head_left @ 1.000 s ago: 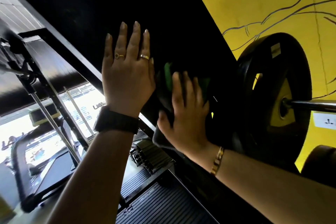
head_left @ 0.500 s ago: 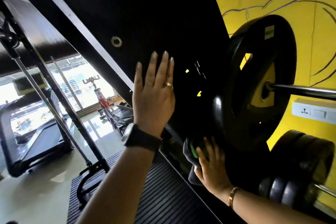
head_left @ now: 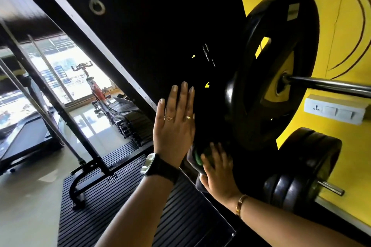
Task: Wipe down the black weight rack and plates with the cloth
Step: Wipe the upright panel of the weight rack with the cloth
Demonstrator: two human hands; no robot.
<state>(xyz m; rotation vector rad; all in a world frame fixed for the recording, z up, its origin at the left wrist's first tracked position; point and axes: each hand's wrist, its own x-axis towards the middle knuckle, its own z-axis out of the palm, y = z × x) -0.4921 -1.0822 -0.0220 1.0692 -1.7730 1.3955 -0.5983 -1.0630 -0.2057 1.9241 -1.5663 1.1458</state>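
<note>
Braces left hand (head_left: 174,124), fingers straight, on rack (head_left: 160,26) mid-frame. Presses cloth (head_left: 197,159) under flat right hand (head_left: 219,173), lower centre, beside plate (head_left: 251,94). May knock knuckles on plate rim or lose unpinched cloth.

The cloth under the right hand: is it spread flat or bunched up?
Bunched up: the cloth bulges in folds beneath the right hand.

The weight rack (head_left: 160,26) is black with a pale strip along its left edge. The large plate (head_left: 281,62) on the right is black too, with yellow showing through its cut-outs. The wall (head_left: 339,32) behind it is bright yellow with dark line drawing. The cloth (head_left: 197,159) is dark grey with a green patch. The switch plate (head_left: 333,111) is white, the near floor mat (head_left: 120,206) is black and ribbed, and the far exercise bike (head_left: 96,90) is red.
</note>
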